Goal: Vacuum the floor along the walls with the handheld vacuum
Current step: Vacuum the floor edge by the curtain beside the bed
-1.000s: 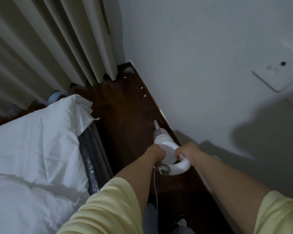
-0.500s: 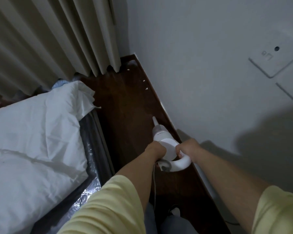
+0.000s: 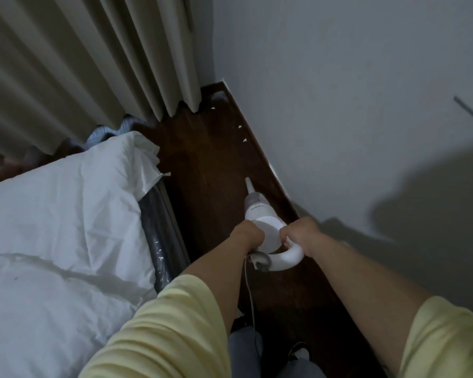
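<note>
A white handheld vacuum (image 3: 265,227) points down at the dark wood floor (image 3: 219,159), its narrow nozzle tip close to the baseboard of the white wall (image 3: 339,105) on the right. My left hand (image 3: 247,236) grips the vacuum's body from the left side. My right hand (image 3: 301,231) grips the curved white handle at its top. A thin white cord runs down from the rear of the vacuum between my arms. A few small white scraps (image 3: 241,127) lie on the floor farther along the wall, toward the corner.
A bed with a white duvet (image 3: 60,219) fills the left side, its plastic-wrapped mattress edge bordering the narrow floor strip. Beige curtains (image 3: 93,55) hang to the floor at the far end. My shoe (image 3: 298,353) shows at the bottom.
The view has shifted forward along the wall toward the corner, and the vacuum has gone with it. Both hands keep the same grip.
</note>
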{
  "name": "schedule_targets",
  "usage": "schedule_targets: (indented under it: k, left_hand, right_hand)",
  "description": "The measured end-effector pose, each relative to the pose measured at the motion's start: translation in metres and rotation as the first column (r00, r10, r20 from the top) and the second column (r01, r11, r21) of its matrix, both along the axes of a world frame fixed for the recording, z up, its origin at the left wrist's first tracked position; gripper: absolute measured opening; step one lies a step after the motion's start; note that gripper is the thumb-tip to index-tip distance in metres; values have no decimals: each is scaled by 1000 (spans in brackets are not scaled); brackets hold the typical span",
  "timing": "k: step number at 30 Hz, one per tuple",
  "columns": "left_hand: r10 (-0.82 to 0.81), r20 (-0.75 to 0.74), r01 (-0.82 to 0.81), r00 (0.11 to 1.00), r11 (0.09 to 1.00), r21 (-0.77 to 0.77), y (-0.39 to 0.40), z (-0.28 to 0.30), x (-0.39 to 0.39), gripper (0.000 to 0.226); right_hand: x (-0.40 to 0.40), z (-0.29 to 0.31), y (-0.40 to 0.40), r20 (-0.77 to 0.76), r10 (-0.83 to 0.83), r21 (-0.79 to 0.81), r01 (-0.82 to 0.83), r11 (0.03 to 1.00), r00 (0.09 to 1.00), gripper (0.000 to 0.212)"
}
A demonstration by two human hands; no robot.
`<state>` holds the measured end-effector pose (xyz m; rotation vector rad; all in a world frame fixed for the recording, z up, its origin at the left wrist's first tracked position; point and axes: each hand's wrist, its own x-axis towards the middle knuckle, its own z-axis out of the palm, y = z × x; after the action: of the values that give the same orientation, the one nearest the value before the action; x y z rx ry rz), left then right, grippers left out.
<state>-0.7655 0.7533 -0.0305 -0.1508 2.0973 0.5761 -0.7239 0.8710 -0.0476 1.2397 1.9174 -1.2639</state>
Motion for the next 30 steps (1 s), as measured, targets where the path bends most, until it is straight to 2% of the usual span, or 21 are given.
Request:
schedule_targets:
  k: [7, 12, 18, 24, 30]
  left_hand:
    - [1, 37, -2, 999, 1000, 24, 12, 9, 38, 39]
    - [24, 75, -28, 997, 998, 55, 28, 17, 95, 39]
    - [85, 112, -93, 990, 994, 61, 35, 26, 139, 41]
    - [118, 52, -120, 992, 992, 32, 21, 28, 129, 40]
    - [86, -21, -85, 996, 994, 63, 28, 40, 94, 40]
  right_hand:
    - [37, 9, 14, 30, 23, 25, -23, 999, 999, 25]
    - [90, 12, 33, 53, 51, 5, -51, 999, 997, 40]
    - [127, 21, 41, 9, 78, 3, -78, 997, 997, 29]
    - [116, 25, 26, 1, 91, -8, -91, 996, 996, 21]
    - [88, 38, 32, -66, 33, 43, -30, 999, 997, 35]
